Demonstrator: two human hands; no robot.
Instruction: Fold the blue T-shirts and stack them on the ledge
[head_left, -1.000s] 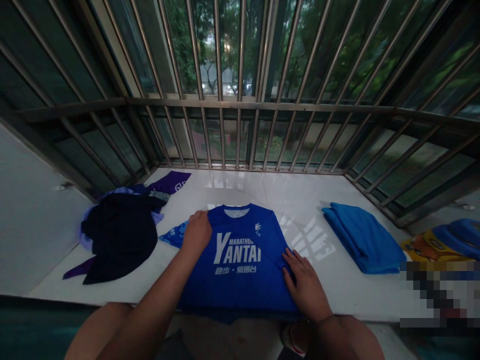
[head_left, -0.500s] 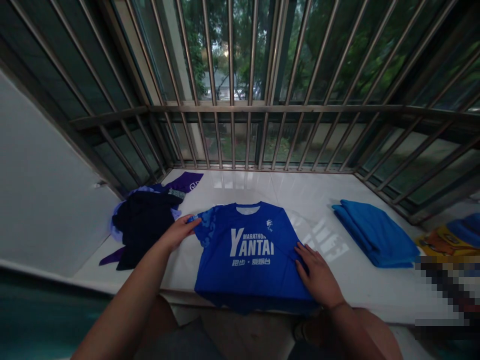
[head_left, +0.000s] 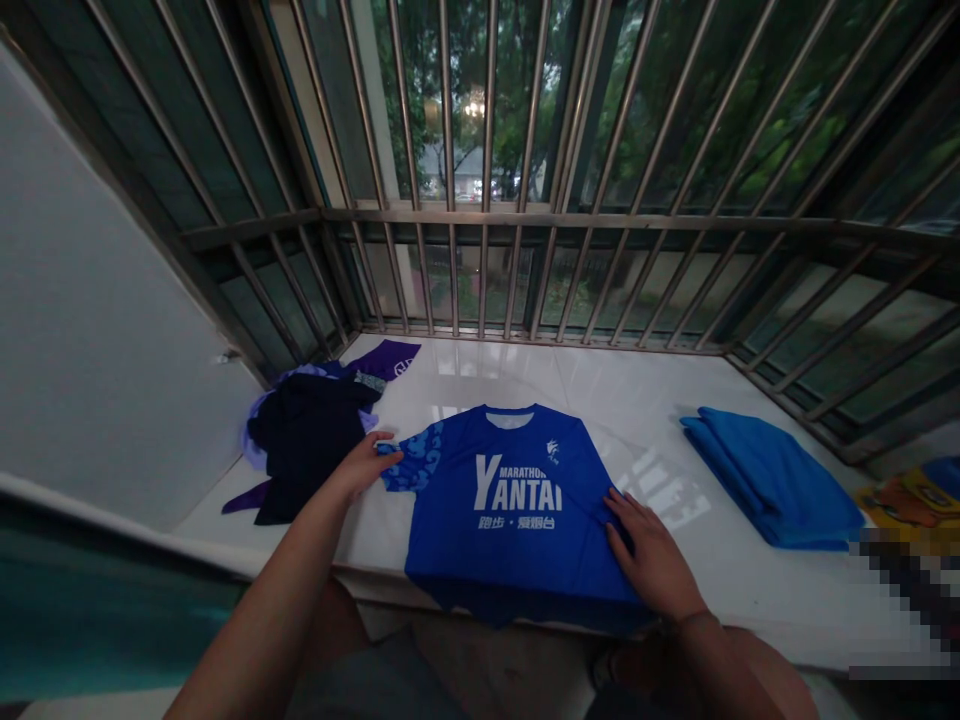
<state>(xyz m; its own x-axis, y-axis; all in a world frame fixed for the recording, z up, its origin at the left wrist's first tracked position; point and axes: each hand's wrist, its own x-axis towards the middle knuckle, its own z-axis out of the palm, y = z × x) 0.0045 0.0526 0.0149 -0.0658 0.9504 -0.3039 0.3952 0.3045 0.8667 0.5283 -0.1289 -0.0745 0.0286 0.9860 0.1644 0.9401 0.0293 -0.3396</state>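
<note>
A blue T-shirt (head_left: 517, 545) with white "Marathon Yantai" lettering lies front up, its collar toward the window and its hem hanging over the ledge's near edge. My left hand (head_left: 366, 468) pinches the end of the patterned sleeve at the shirt's left, between thumb and fingers. That sleeve is stretched out sideways. On the shirt's right side rests my right hand (head_left: 651, 552), fingers extended flat along the fabric. The right sleeve cannot be seen spread out.
Dark and purple clothes (head_left: 311, 430) are heaped at the left of the white ledge (head_left: 450, 375). A folded bright blue cloth (head_left: 772, 480) lies at the right, beside a yellow printed item (head_left: 911, 495). Metal bars (head_left: 487, 220) stand along the back.
The patterned sleeve is now pulled out flatter, showing more of its print. Everything has shifted slightly to the right in view. My right hand stays on the shirt's side.
</note>
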